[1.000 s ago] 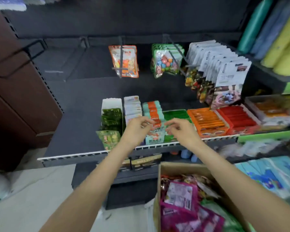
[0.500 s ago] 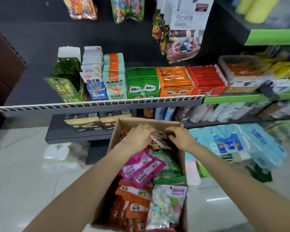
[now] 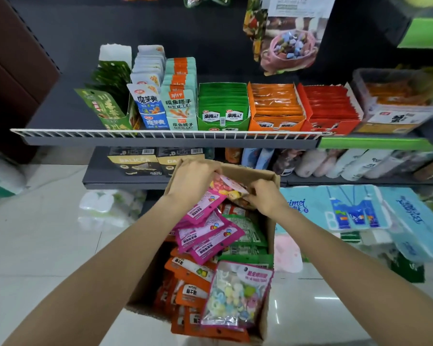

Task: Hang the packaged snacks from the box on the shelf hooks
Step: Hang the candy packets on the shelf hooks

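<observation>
The step in hand is picking the next packet out of the cardboard box (image 3: 268, 178), which stands on the floor below the shelf and is packed with snacks. At the box's twelve o'clock end, both hands meet on one small candy packet (image 3: 226, 187) showing pink and yellow sweets. The left hand (image 3: 194, 181) curls over its upper left edge, and the right hand (image 3: 263, 196) pinches it from three o'clock. Magenta packets (image 3: 205, 233) lie just beneath, with orange packets (image 3: 188, 290) toward six o'clock. The hanging snacks (image 3: 290, 43) at one o'clock mark where the hooks are, though the hooks themselves are out of view. Next, it seems the packet must be lifted free and its hang hole found.
</observation>
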The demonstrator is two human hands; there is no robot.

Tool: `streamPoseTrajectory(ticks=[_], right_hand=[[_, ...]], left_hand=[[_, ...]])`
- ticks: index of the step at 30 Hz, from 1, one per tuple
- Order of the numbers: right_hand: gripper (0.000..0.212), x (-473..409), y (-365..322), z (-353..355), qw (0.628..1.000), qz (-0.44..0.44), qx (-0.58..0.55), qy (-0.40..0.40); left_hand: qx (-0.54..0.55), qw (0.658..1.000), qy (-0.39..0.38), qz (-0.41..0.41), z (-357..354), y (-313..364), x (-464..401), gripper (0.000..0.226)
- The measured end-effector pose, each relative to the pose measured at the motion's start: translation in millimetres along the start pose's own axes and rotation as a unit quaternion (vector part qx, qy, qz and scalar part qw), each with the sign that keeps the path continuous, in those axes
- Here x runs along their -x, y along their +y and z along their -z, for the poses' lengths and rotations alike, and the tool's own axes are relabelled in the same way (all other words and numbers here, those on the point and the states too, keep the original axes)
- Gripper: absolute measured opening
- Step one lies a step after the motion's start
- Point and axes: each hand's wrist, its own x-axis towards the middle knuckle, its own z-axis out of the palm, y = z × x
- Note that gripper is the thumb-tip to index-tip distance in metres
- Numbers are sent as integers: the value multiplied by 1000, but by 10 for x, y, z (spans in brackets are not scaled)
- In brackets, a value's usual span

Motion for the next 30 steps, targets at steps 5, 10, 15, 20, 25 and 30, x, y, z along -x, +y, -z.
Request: streamPoseTrajectory(ticks=[5, 10, 15, 20, 25, 30], right_hand=[[33, -30, -168, 299, 990, 70, -116, -43], [33, -1, -689, 700, 931, 142, -335, -24], [18, -26, -1390, 1033, 918, 206, -317, 122], [22, -220, -2095, 1213, 896, 216, -329, 208], [27, -467, -2744, 1391, 868, 264, -302, 291], [38, -768, -3103, 1391, 860, 275, -236, 359]], left_hand=[[155, 984, 67, 60, 387, -190, -26, 13], [218, 960, 127, 118, 790, -310, -86, 10], [330, 901, 251, 126, 1284, -489, -84, 14], [363, 881, 286, 100, 1769, -846, -77, 49], [338, 885, 305, 93, 2200, -1392, -268, 55], [320, 895, 301, 81, 2395, -1739, -600, 51]])
